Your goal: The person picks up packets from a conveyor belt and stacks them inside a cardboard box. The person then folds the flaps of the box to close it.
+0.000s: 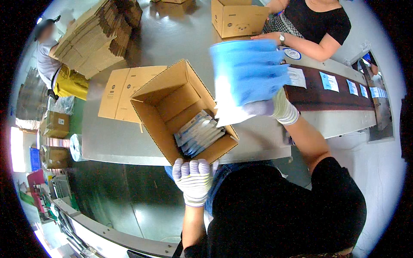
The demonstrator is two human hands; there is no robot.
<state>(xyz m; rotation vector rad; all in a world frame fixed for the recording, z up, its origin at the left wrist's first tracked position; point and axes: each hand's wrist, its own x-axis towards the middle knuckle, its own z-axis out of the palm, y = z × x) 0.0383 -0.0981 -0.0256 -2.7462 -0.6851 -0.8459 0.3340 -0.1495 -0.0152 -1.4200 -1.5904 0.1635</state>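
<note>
An open cardboard box (155, 118) stands tilted toward me at the front edge of the table, several blue and white flat packets (200, 133) leaning together inside it. My left hand (193, 182), in a striped knit glove, has its fingers curled over the box's near rim. To the right and above the box, my right hand (275, 107), gloved the same way, grips the lower right side of a thick bunch of blue and white packets (249, 71). The bunch is smeared by motion and hides part of the table behind it.
A flattened carton (122, 92) lies left of the box on the grey table (172, 32). Stacked folded cardboard (92, 38) rises at far left near a person. Another person's hand rests by a second carton (238, 19). Packets (329, 81) lie along a dark conveyor belt (314, 96).
</note>
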